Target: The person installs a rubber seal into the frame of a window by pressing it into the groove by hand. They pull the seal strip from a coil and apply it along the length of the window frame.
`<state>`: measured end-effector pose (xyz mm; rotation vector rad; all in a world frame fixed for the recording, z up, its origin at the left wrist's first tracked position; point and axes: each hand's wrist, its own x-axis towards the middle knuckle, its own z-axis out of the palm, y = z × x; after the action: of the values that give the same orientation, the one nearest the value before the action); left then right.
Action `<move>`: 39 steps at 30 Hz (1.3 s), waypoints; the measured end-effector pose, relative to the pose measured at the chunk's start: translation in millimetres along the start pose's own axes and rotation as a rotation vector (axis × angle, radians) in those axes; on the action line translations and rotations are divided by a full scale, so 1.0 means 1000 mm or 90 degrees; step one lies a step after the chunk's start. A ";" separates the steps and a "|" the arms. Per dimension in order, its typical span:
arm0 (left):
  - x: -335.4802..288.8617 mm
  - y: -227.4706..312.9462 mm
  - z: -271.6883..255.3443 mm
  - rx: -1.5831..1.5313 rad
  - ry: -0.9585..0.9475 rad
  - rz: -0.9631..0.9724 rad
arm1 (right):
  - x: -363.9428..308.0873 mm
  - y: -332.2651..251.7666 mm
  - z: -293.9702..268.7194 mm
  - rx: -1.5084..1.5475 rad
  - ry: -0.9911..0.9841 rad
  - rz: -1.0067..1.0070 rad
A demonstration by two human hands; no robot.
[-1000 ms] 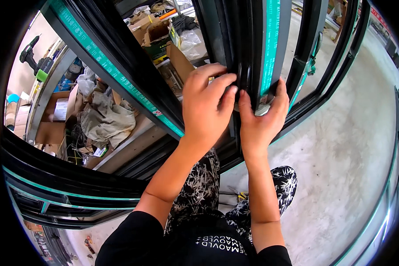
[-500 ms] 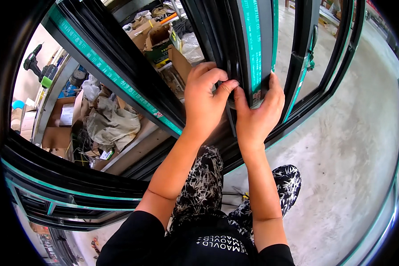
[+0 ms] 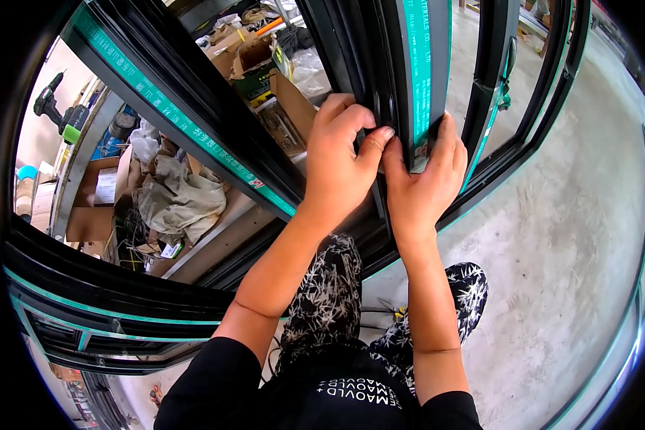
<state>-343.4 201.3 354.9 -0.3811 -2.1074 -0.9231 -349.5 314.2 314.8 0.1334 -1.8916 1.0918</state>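
A black window-frame bar (image 3: pixel 401 79) with green protective film (image 3: pixel 422 72) rises away in front of me, its lower end between my hands. My left hand (image 3: pixel 345 154) grips the bar's left edge, fingers curled and thumb bent onto the dark groove. Close beside it, my right hand (image 3: pixel 426 175) wraps the lower end, thumb on the near face and fingers around the right side. Both thumb tips almost touch at the groove. Whether a thin strip lies under them is hidden. A second filmed black bar (image 3: pixel 147 89) slants down from the upper left.
Beyond the frame, a bench holds a crumpled grey cloth (image 3: pixel 179 201), a cardboard box (image 3: pixel 254 57) and a cordless drill (image 3: pixel 61 111). Black frame rails (image 3: pixel 122 272) curve across the left, and another upright bar (image 3: pixel 491 72) stands at right. Concrete floor (image 3: pixel 537 265) spreads rightward.
Both hands and the bar they grip have shifted slightly right and a little toward me. The grip looks much the same.
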 end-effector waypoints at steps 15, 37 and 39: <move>0.007 0.000 -0.015 -0.005 -0.068 -0.052 | 0.005 -0.002 -0.003 -0.023 -0.020 -0.017; 0.008 0.000 -0.001 -0.016 0.049 0.011 | 0.005 -0.003 -0.002 -0.006 0.005 -0.031; 0.007 -0.003 0.000 -0.033 0.049 0.007 | 0.006 -0.005 0.001 -0.022 0.023 -0.036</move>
<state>-349.6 198.7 359.1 -0.3768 -2.0128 -0.9718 -350.9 312.5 322.5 0.1451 -1.8622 1.0168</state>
